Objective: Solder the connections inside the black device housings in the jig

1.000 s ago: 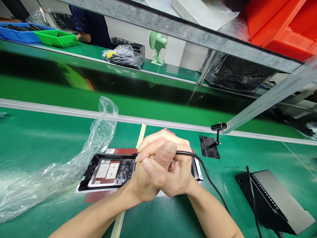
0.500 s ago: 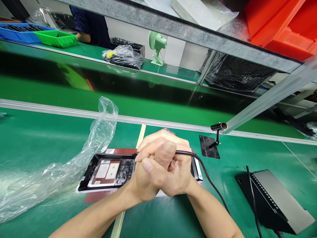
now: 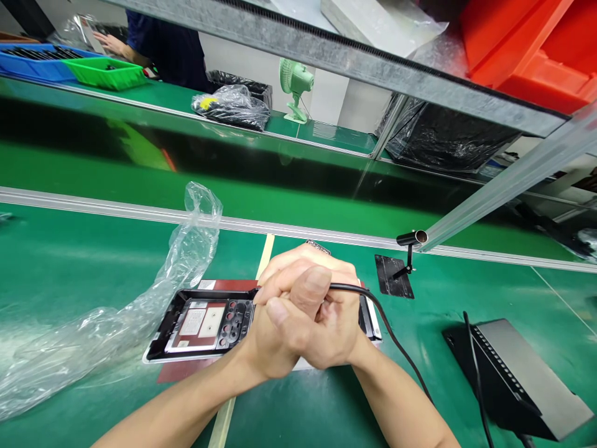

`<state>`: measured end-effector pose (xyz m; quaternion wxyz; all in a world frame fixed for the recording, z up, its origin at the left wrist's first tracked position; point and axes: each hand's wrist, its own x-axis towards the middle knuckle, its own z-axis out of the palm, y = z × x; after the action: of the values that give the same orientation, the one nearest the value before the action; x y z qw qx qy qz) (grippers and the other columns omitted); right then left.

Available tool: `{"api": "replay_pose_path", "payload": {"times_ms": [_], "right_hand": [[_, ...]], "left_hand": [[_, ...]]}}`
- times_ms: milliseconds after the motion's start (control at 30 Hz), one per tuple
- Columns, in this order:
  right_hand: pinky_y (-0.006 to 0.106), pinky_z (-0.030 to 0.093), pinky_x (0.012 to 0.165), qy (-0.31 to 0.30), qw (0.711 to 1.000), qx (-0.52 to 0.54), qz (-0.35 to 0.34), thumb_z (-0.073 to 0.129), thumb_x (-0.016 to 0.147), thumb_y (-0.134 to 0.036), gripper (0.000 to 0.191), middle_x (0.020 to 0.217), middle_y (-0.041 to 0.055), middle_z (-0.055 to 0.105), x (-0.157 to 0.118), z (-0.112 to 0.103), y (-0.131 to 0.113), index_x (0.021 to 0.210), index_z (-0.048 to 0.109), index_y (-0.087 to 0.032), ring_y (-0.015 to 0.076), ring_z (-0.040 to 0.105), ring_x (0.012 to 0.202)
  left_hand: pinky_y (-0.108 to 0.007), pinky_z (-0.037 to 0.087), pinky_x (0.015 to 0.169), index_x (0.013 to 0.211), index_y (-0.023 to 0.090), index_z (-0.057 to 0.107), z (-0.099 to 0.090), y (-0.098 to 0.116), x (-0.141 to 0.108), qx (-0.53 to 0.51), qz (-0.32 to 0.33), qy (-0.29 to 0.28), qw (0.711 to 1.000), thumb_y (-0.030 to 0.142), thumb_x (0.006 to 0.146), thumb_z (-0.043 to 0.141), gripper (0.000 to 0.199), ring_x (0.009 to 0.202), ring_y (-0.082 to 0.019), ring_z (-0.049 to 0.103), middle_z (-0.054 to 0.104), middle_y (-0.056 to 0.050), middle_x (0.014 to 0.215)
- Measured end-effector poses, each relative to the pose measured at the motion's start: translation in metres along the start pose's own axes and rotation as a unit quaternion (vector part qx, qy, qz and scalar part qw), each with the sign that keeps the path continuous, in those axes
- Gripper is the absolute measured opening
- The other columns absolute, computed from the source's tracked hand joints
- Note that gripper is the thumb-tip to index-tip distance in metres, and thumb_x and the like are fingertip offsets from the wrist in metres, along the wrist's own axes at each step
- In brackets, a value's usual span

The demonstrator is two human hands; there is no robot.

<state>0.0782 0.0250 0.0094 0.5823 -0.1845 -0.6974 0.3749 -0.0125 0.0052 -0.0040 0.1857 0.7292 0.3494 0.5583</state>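
The fingers of the left hand (image 3: 275, 339) and right hand (image 3: 333, 333) are curled together in one tight clasp; what is enclosed is hidden. From the clasp a black cable (image 3: 389, 326) is led out rightward. Beneath, the black rectangular housing (image 3: 168, 330) is partly covered by the hands, laid over a dark red sheet (image 3: 180, 371) on the green worktable (image 3: 298, 417). Clear plastic wrap (image 3: 135, 314) is spread at its left.

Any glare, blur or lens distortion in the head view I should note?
Head view: pale glare streaks the clear plastic bag and glossy green tabletop; the slanted post suggests wide-angle distortion; the clasped hands look fairly sharp, the far-right background softer.
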Motion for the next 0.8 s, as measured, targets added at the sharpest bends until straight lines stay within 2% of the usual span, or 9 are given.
{"api": "replay_pose_path", "payload": {"times_ms": [67, 167, 333, 433, 567, 633, 700, 800], "right_hand": [[0.031, 0.062, 0.071, -0.007, 1.000, 0.005, -0.007, 0.065, 0.070, -0.012, 0.008, 0.073, 0.0021, 0.072, 0.001, 0.000, 0.001, 0.070, 0.069, -0.019, 0.0188, 0.072, 0.076], [0.032, 0.061, 0.071, -0.010, 1.000, 0.007, -0.015, 0.066, 0.073, -0.015, 0.006, 0.072, 0.0017, 0.071, 0.002, -0.001, 0.001, 0.070, 0.069, -0.019, 0.0184, 0.071, 0.076], [0.031, 0.061, 0.071, -0.018, 1.000, -0.002, -0.016, 0.063, 0.073, -0.014, 0.008, 0.073, 0.0004, 0.070, 0.002, -0.001, 0.001, 0.070, 0.067, -0.021, 0.0175, 0.071, 0.077], [0.031, 0.061, 0.071, -0.019, 1.000, -0.003, -0.017, 0.063, 0.071, -0.012, 0.009, 0.074, 0.0012, 0.070, 0.002, -0.001, 0.002, 0.070, 0.066, -0.020, 0.0178, 0.071, 0.077], [0.032, 0.062, 0.072, -0.020, 1.000, -0.004, -0.022, 0.062, 0.072, -0.012, 0.011, 0.075, 0.0005, 0.071, 0.000, -0.001, 0.003, 0.072, 0.066, -0.022, 0.0173, 0.071, 0.078], [0.032, 0.062, 0.074, -0.020, 1.000, -0.013, -0.016, 0.060, 0.073, -0.011, 0.014, 0.075, 0.0001, 0.071, 0.000, -0.001, 0.003, 0.072, 0.066, -0.024, 0.0170, 0.071, 0.079], [0.031, 0.062, 0.073, -0.021, 1.000, -0.011, -0.015, 0.060, 0.073, -0.012, 0.013, 0.075, 0.0003, 0.071, 0.000, -0.001, 0.003, 0.072, 0.066, -0.023, 0.0169, 0.071, 0.079], [0.032, 0.061, 0.073, -0.018, 1.000, -0.002, -0.012, 0.062, 0.072, -0.012, 0.011, 0.074, 0.0013, 0.071, 0.001, -0.001, 0.001, 0.072, 0.068, -0.021, 0.0174, 0.071, 0.078]], "left_hand": [[-0.022, 0.047, 0.057, 0.082, 0.022, 0.055, 0.000, 0.000, 0.001, -0.008, 0.033, 0.009, 0.999, 0.027, 0.108, 0.030, 0.036, 0.066, -0.009, 0.055, 0.058, 0.005, 0.074], [-0.021, 0.046, 0.053, 0.079, 0.022, 0.053, 0.001, 0.002, 0.004, -0.013, 0.037, 0.006, 0.999, 0.026, 0.109, 0.029, 0.039, 0.062, -0.009, 0.055, 0.056, 0.005, 0.070], [-0.020, 0.049, 0.055, 0.081, 0.022, 0.056, 0.000, 0.006, 0.007, 0.001, 0.053, 0.031, 0.998, 0.023, 0.108, 0.032, 0.036, 0.063, -0.009, 0.058, 0.059, 0.006, 0.070], [-0.019, 0.051, 0.060, 0.081, 0.022, 0.058, -0.001, 0.007, 0.006, -0.003, 0.028, 0.018, 0.999, 0.022, 0.107, 0.034, 0.036, 0.066, -0.009, 0.060, 0.061, 0.006, 0.070], [-0.021, 0.056, 0.068, 0.092, 0.021, 0.065, -0.002, 0.010, 0.006, -0.013, -0.021, 0.018, 1.000, 0.028, 0.108, 0.034, 0.036, 0.080, -0.011, 0.066, 0.070, 0.002, 0.087], [-0.022, 0.058, 0.067, 0.092, 0.020, 0.067, -0.002, 0.010, 0.007, -0.015, -0.035, 0.020, 0.999, 0.032, 0.108, 0.033, 0.039, 0.080, -0.013, 0.067, 0.071, 0.000, 0.087], [-0.024, 0.059, 0.068, 0.089, 0.020, 0.067, -0.001, 0.009, 0.005, -0.025, -0.044, 0.005, 0.999, 0.035, 0.108, 0.031, 0.044, 0.079, -0.014, 0.068, 0.070, -0.001, 0.084], [-0.026, 0.060, 0.072, 0.095, 0.021, 0.068, 0.000, 0.006, 0.001, -0.046, -0.078, -0.017, 0.996, 0.038, 0.108, 0.032, 0.043, 0.086, -0.016, 0.068, 0.071, -0.003, 0.091]]}}
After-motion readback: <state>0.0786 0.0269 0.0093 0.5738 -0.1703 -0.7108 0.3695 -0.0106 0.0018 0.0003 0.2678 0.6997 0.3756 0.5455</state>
